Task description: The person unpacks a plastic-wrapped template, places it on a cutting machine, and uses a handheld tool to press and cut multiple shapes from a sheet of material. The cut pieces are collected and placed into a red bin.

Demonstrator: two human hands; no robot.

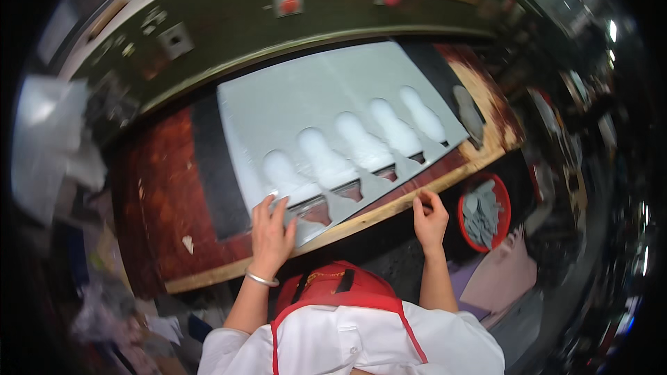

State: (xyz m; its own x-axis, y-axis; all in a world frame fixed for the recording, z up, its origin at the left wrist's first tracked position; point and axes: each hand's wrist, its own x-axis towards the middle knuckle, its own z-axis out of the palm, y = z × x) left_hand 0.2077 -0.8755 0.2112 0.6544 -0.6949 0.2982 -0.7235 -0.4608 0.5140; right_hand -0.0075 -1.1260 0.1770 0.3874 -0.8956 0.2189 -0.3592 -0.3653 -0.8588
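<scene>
A large pale grey sheet (313, 90) lies on the worktable, with several whiter sole-shaped areas (354, 139) in a row along its near side. Narrow grey strips (340, 205) run between them to the near edge, with dark gaps showing. My left hand (271, 232), a bangle on its wrist, rests at the sheet's near left corner, fingers stretched out and apart. By the table's front edge, right of centre, my right hand (431, 222) hovers with fingers loosely bent and nothing visible in it. A grey sole-shaped piece (468, 114) lies beyond the sheet's right edge.
Behind the table runs a green machine beam (229, 42) with two red buttons (289, 4). A red basket (508, 217) of grey scraps stands below the table's right front. The wooden front edge (215, 276) is close to me. Clear plastic (52, 139) hangs at the left.
</scene>
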